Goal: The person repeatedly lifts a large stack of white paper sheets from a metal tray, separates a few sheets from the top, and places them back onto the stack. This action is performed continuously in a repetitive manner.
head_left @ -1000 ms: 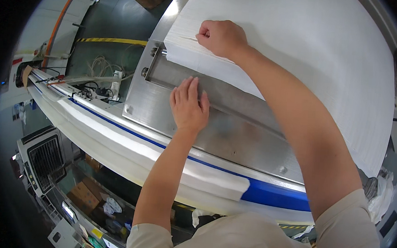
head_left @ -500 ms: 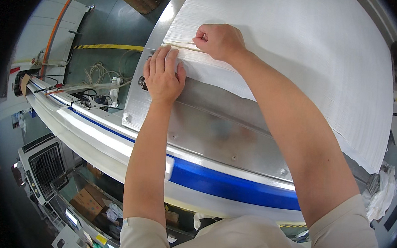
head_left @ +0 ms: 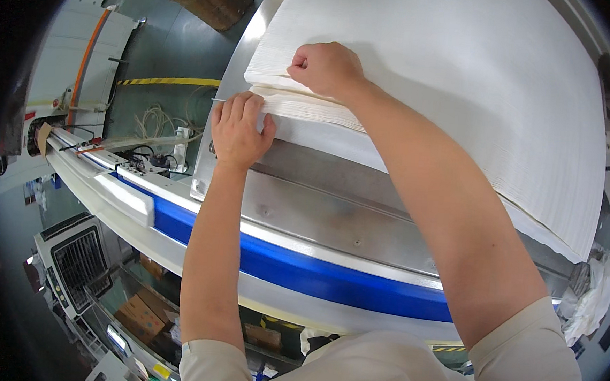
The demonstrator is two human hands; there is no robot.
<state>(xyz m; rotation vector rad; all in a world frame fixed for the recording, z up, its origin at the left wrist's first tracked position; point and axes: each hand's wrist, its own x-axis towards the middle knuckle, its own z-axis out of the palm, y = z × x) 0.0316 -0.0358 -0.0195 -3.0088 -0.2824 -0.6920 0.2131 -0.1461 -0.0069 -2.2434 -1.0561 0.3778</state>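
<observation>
A thick stack of thin white sheets (head_left: 424,65) lies on a metal table, its layers showing along the near left edge. A gap splits these layers, and the lower ones fan out toward me. My left hand (head_left: 240,127) rests at the stack's near left corner, fingers stretched side by side against the lower layers, thumb apart. A thin pale rod end pokes out left of its fingertips. Just beyond the gap, my right hand (head_left: 326,69) is closed with curled fingers, low over the stack at the edge of the upper layers. Whatever it pinches is hidden.
The metal table (head_left: 304,211) has a blue rail (head_left: 341,283) along its near side, with a white cover (head_left: 126,200) at left. Cables (head_left: 155,122) and a brown box (head_left: 212,0) lie on the floor. Crumpled white material (head_left: 585,291) hangs at right.
The gap between the layers has widened and the lower layers are fanned out more. Both hands have shifted slightly left. The white cover has slid left, baring more blue rail.
</observation>
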